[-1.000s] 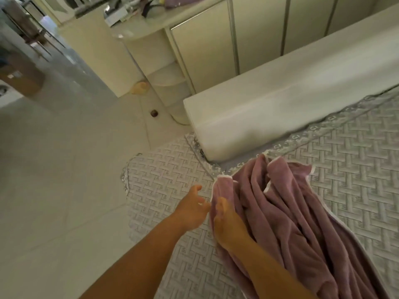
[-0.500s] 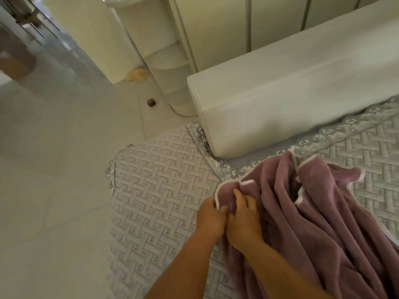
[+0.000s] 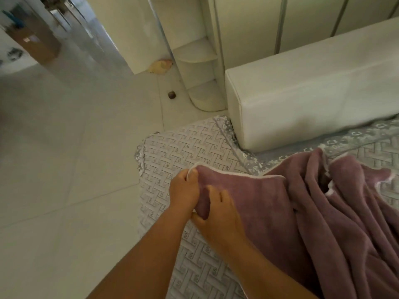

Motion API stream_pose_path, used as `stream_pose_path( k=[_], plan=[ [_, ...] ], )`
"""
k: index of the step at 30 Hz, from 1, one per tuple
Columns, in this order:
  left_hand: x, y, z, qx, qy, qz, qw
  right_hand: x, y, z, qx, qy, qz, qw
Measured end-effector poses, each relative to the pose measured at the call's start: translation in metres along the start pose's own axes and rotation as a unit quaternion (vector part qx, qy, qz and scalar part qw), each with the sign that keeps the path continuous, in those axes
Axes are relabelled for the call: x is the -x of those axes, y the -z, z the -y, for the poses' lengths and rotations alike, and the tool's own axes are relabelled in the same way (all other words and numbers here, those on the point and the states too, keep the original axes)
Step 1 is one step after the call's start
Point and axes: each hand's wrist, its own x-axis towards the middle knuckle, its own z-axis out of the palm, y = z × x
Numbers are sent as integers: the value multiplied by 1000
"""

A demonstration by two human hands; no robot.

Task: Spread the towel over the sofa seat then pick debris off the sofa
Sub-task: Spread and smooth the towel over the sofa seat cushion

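- While bunched on the sofa seat (image 3: 179, 147), the towel (image 3: 302, 212) looks soft and limp.
- Left hand (image 3: 183, 192) pinches its white-trimmed corner; right hand (image 3: 218, 214) clutches the edge beside it.
- Best grip: hemmed corners.

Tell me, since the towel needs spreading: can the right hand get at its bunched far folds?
Probably yes: the right hand already grips the towel, and nothing lies over the folds beyond it.

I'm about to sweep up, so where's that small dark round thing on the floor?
In the head view, the small dark round object lies on the pale tiled floor, upper centre-left, just left of the white curved corner shelf's base.
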Motion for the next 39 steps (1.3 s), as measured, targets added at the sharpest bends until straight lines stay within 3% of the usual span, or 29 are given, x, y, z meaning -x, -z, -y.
stream_pose_path(
  k=[4,8,10,14,19,24,33,39],
  plan=[
    [-15,26,1,16,-39,-16,999,3,-20,21,35,25,12,999],
    [-36,50,14,26,-78,-14,997,2,-42,43,-34,44,6,998],
    [-52,64,26,27,-83,-33,996,-6,-54,52,-105,5,-13,994],
    [-75,86,55,28,-91,-45,994,-39,-80,58,-138,-97,-54,984],
    [-93,97,84,10,-74,-40,996,-69,-108,59,-22,-107,-13,994],
    [-105,96,106,-37,-102,-44,993,-106,-114,26,-21,-176,-44,983],
    [-119,96,131,-45,-114,-75,990,-129,-111,18,79,-102,-10,992],
    [-144,126,142,-51,-51,-138,988,-153,-132,70,-63,0,-101,993]
  ],
)
